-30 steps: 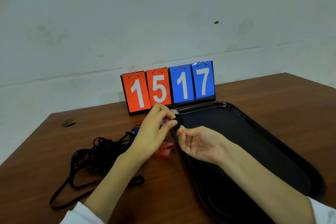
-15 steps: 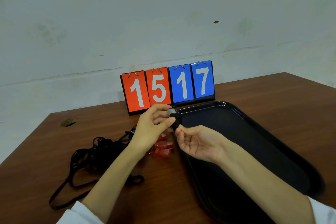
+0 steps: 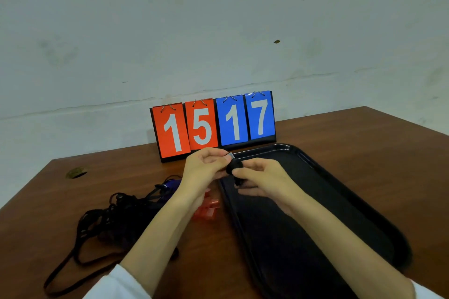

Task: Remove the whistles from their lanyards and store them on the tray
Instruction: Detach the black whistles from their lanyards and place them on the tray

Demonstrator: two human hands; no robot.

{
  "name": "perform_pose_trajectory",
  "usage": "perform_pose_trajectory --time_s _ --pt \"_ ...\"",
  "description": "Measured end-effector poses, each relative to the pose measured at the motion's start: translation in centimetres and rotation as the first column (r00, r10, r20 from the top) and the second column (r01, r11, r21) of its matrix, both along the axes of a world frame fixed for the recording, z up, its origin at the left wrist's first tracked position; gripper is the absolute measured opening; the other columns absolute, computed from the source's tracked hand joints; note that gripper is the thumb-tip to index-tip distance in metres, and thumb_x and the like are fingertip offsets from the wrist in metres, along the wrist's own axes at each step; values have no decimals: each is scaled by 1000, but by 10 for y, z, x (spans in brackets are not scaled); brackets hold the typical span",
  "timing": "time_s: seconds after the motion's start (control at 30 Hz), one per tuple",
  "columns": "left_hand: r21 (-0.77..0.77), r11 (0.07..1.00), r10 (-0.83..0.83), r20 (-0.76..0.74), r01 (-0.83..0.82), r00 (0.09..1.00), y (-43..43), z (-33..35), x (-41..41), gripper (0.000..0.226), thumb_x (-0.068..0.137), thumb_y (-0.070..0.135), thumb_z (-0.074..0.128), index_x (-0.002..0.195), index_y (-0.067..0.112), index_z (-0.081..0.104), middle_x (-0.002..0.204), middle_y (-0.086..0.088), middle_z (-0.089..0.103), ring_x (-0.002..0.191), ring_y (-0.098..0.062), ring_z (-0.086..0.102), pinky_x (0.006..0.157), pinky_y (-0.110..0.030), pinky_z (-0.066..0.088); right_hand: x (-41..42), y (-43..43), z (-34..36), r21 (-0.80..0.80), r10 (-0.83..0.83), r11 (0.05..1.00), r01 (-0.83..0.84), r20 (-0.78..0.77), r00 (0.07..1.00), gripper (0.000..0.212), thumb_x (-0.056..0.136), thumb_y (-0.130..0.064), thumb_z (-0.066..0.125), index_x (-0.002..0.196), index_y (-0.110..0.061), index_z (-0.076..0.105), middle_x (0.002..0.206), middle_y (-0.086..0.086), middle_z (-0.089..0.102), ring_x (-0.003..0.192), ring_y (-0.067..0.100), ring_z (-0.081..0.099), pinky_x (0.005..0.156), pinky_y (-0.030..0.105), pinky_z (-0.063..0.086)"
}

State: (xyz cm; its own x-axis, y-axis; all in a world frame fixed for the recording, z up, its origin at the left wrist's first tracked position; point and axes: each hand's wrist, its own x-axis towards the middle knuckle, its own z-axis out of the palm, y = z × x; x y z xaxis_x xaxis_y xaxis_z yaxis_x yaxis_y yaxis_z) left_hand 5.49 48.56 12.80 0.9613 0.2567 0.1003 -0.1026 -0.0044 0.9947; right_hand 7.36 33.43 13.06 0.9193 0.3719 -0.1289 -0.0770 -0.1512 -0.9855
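Readable only on the scoreboard [image 3: 213, 126] at the back of the worktop [image 3: 340, 143]. From left: white 1 on a red card [image 3: 173, 132], white 5 on a second red card [image 3: 202, 126], white 1 on a blue card [image 3: 232, 120], white 7 on a second blue card [image 3: 260, 116]. Together: 15 in red, 17 in blue. Hung by wire rings from a black stand, all four.

Brown table [image 3: 364, 153] with black tray [image 3: 315, 213], scoreboard [image 3: 213, 124], tangled lanyards [image 3: 116, 216], seemingly red whistles [image 3: 209, 209]
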Motion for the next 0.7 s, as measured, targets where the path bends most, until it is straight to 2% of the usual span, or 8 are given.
perform_pose_trajectory --time_s 0.1,0.2,0.3,0.4,0.5,0.63,0.7 --pt "54 998 21 -10 -21 1000 -17 5 16 13 82 6 69 94 6 67 93 -9 71 88 -19 69 69 -23 57 11 -7 -1 -113 -80 988 102 179 981 52 79 -16 72 127 -15 53 107 4 68 91 14 68 76 30 59" --pt "120 993 3 -29 1 1000 -24 8 35 10 82 6 68 92 8 67 94 -6 69 87 -15 67 65 -18 56 26 -9 2 -252 -72 955 158 320 945 40 80 -22 72 118 -18 59 91 -1 69 82 10 68 72 30 59" --pt "200 978 -46 -102 66 994 -18 7 50 5 89 14 62 90 15 67 100 -5 68 94 -16 65 75 -23 56 44 -6 1 -324 -49 934 148 295 954 27 81 -23 71 106 -15 64 90 4 70 82 14 68 73 33 60" --pt "333 943 33 -110 5 993 6 3 60 6 91 19 58 96 20 62 104 -4 66 99 -18 62 87 -30 51 65 -2 -10 -436 -44 882 180 303 952 21 81 -30 71 90 -11 67 84 6 69 76 14 66 69 30 59" --pt "422 904 125 -111 -67 986 39 1 60 8 91 16 58 97 17 62 102 -4 64 97 -19 60 85 -31 49 78 4 -22 -533 -39 816 222 332 942 28 80 -34 69 83 -6 70 78 8 70 68 14 63 71 31 55" --pt "558 829 159 -185 -29 970 74 -3 56 9 91 17 58 94 13 65 99 -5 64 94 -18 58 79 -29 46 85 13 -32 -599 -6 774 206 319 948 28 81 -34 67 65 -13 62 61 0 61 58 11 58 64 28 52" --pt "572 820 157 -226 1 961 85 -6 51 9 90 17 59 89 12 67 98 -5 65 91 -19 60 78 -30 46 87 17 -33 -604 -14 763 230 340 940 28 83 -35 66 65 -14 62 59 -2 60 56 10 58 63 28 51"
